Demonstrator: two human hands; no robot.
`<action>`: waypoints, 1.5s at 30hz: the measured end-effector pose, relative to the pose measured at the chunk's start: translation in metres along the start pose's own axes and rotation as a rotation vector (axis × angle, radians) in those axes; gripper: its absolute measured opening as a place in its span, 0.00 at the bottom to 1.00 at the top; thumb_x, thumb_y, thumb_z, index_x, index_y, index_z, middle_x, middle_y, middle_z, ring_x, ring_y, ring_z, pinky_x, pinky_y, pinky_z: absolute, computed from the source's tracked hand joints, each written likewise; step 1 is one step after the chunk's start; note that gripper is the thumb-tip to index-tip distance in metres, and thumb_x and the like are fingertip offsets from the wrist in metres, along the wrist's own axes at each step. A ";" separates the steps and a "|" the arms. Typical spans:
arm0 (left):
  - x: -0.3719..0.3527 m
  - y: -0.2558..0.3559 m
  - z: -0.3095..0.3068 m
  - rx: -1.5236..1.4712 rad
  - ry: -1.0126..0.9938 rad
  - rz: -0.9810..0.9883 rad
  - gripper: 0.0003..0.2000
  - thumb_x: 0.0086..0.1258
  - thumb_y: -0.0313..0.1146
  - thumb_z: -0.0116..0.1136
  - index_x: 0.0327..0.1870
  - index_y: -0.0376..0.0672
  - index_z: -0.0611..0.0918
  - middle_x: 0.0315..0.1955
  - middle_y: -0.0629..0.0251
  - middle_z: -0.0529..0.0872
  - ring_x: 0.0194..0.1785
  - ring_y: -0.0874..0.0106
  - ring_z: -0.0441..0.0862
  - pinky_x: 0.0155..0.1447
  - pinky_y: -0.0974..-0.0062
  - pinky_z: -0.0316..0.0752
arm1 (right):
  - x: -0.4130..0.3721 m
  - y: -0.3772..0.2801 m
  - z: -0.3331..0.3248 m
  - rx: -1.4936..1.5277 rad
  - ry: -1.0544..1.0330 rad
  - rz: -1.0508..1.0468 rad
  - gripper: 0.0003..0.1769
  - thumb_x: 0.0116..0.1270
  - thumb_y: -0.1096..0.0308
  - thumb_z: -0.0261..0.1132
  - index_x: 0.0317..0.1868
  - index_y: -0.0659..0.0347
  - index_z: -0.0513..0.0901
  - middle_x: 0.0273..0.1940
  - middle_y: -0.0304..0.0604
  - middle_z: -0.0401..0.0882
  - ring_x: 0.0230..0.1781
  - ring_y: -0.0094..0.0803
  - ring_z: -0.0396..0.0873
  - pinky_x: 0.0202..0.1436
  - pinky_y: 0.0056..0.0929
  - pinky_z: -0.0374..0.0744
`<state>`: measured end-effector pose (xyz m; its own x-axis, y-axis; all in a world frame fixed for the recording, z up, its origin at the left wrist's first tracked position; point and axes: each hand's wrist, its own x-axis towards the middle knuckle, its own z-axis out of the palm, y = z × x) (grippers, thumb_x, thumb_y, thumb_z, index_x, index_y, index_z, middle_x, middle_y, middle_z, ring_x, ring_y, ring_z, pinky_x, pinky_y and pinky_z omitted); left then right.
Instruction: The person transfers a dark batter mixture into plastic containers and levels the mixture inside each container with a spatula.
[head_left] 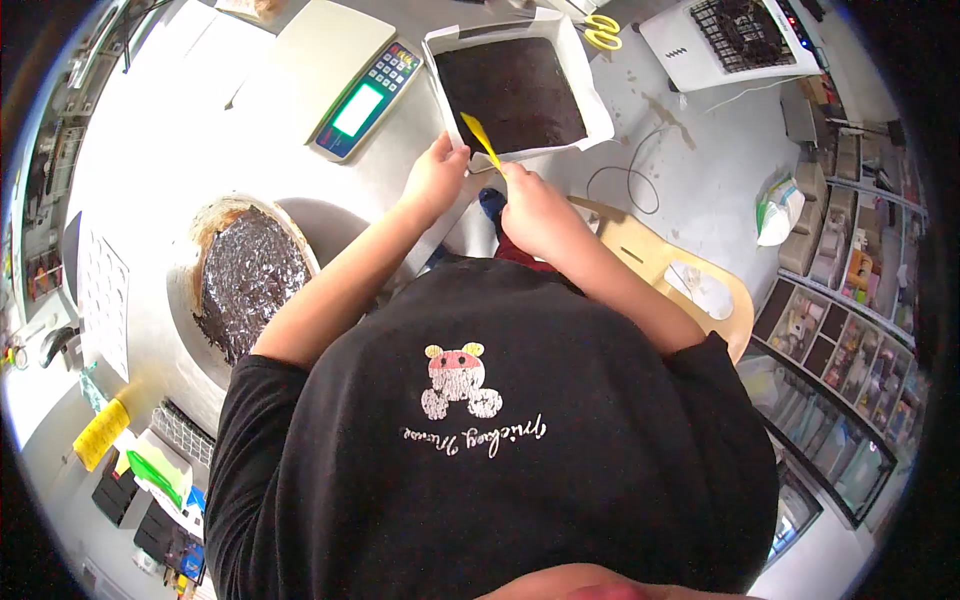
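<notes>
2 hands (left hand (437, 180), right hand (535, 212)), 1 scraper (481, 141), 1 tray (601, 112). Also 1 scale (345, 70), 1 bowl (184, 292), 1 scissors pair (603, 32).

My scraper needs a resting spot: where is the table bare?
Bare steel lies between the scale and the bowl, and left of the scale. It is crowded at the near edge of the tray, where the left hand and the right hand with the scraper meet.

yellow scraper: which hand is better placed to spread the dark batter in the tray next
Right. The right hand holds the yellow scraper at the near edge of the tray, while the left hand grips that edge.
</notes>
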<state>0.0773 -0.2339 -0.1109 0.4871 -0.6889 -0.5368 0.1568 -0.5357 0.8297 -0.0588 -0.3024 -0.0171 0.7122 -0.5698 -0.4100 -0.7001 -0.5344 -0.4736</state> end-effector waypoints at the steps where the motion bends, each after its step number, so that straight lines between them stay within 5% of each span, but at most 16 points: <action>1: 0.000 -0.001 -0.001 0.002 -0.014 0.008 0.18 0.71 0.42 0.50 0.56 0.42 0.73 0.44 0.64 0.80 0.47 0.72 0.78 0.44 0.72 0.76 | -0.003 0.000 -0.009 0.024 -0.002 -0.017 0.18 0.61 0.74 0.47 0.51 0.74 0.70 0.42 0.70 0.76 0.46 0.58 0.78 0.51 0.48 0.75; 7: 0.010 -0.013 0.000 -0.011 -0.012 0.032 0.17 0.71 0.42 0.50 0.58 0.47 0.73 0.45 0.67 0.80 0.46 0.73 0.78 0.44 0.72 0.75 | 0.031 0.034 -0.031 0.078 0.309 0.058 0.19 0.60 0.76 0.49 0.51 0.75 0.70 0.44 0.70 0.76 0.49 0.58 0.76 0.54 0.47 0.75; 12: 0.010 -0.013 0.002 -0.013 0.033 0.025 0.18 0.71 0.41 0.50 0.60 0.50 0.73 0.45 0.67 0.80 0.46 0.74 0.77 0.44 0.73 0.75 | 0.025 0.009 -0.010 0.037 0.049 0.098 0.15 0.61 0.74 0.49 0.47 0.75 0.70 0.40 0.70 0.77 0.44 0.58 0.78 0.51 0.50 0.75; 14: -0.003 0.003 0.000 -0.057 0.027 0.025 0.22 0.68 0.40 0.51 0.58 0.35 0.72 0.43 0.49 0.82 0.49 0.59 0.79 0.53 0.68 0.71 | 0.006 -0.002 -0.008 0.020 0.044 -0.051 0.16 0.60 0.75 0.49 0.47 0.75 0.70 0.39 0.69 0.77 0.44 0.58 0.78 0.51 0.50 0.74; 18: -0.001 0.002 0.001 -0.084 0.053 -0.007 0.22 0.68 0.41 0.51 0.59 0.37 0.72 0.43 0.49 0.82 0.50 0.59 0.79 0.53 0.67 0.71 | 0.006 0.007 -0.036 0.060 -0.062 -0.029 0.24 0.59 0.76 0.52 0.58 0.65 0.69 0.49 0.62 0.76 0.50 0.54 0.76 0.53 0.42 0.74; 20: 0.005 -0.006 0.001 0.023 0.031 0.016 0.17 0.71 0.41 0.50 0.59 0.50 0.74 0.44 0.68 0.80 0.44 0.75 0.77 0.43 0.74 0.76 | 0.015 0.013 -0.068 0.010 0.018 0.011 0.22 0.60 0.77 0.51 0.57 0.62 0.72 0.50 0.59 0.77 0.51 0.51 0.76 0.54 0.39 0.74; 22: 0.006 -0.008 0.001 0.010 0.038 0.002 0.17 0.70 0.41 0.50 0.59 0.50 0.74 0.44 0.68 0.80 0.44 0.75 0.77 0.43 0.74 0.76 | 0.040 0.036 -0.087 -0.088 0.158 -0.077 0.22 0.62 0.76 0.50 0.58 0.58 0.73 0.50 0.56 0.77 0.50 0.49 0.77 0.54 0.39 0.74; 28: 0.014 -0.024 0.011 -0.068 0.123 -0.061 0.18 0.71 0.42 0.50 0.59 0.47 0.73 0.44 0.68 0.79 0.44 0.74 0.75 0.46 0.73 0.75 | 0.111 0.074 -0.094 -0.225 -0.011 -0.297 0.22 0.64 0.75 0.48 0.58 0.51 0.74 0.53 0.50 0.76 0.50 0.46 0.76 0.52 0.38 0.75; 36: -0.015 0.018 0.014 -0.251 0.123 -0.184 0.20 0.72 0.43 0.49 0.61 0.44 0.72 0.46 0.66 0.79 0.49 0.73 0.75 0.51 0.71 0.73 | 0.073 0.102 -0.086 -0.124 -0.304 -0.447 0.24 0.62 0.77 0.49 0.59 0.51 0.72 0.55 0.48 0.74 0.51 0.47 0.76 0.53 0.39 0.75; 39: -0.018 0.023 0.016 -0.226 0.154 -0.202 0.21 0.72 0.43 0.48 0.63 0.45 0.71 0.48 0.65 0.79 0.50 0.73 0.74 0.51 0.71 0.73 | 0.086 0.097 -0.111 -0.173 -0.377 -0.457 0.24 0.60 0.78 0.49 0.56 0.51 0.76 0.53 0.46 0.77 0.50 0.46 0.77 0.54 0.38 0.75; 43: -0.023 0.031 0.023 -0.243 0.216 -0.225 0.21 0.73 0.43 0.47 0.63 0.45 0.71 0.50 0.63 0.79 0.52 0.72 0.74 0.53 0.70 0.73 | 0.142 0.090 -0.165 -0.210 -0.223 -0.518 0.20 0.55 0.80 0.50 0.44 0.55 0.83 0.44 0.44 0.82 0.47 0.41 0.78 0.50 0.33 0.76; 45: -0.024 0.034 0.030 -0.257 0.283 -0.232 0.21 0.73 0.43 0.48 0.63 0.45 0.71 0.51 0.63 0.79 0.53 0.72 0.74 0.53 0.71 0.73 | 0.184 0.096 -0.188 -0.313 -0.191 -0.724 0.19 0.54 0.81 0.51 0.39 0.55 0.85 0.41 0.42 0.83 0.46 0.38 0.78 0.52 0.32 0.73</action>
<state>0.0447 -0.2499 -0.0744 0.6243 -0.3850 -0.6797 0.4802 -0.4972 0.7227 -0.0045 -0.5756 0.0090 0.9706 0.0856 -0.2250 -0.0241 -0.8955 -0.4445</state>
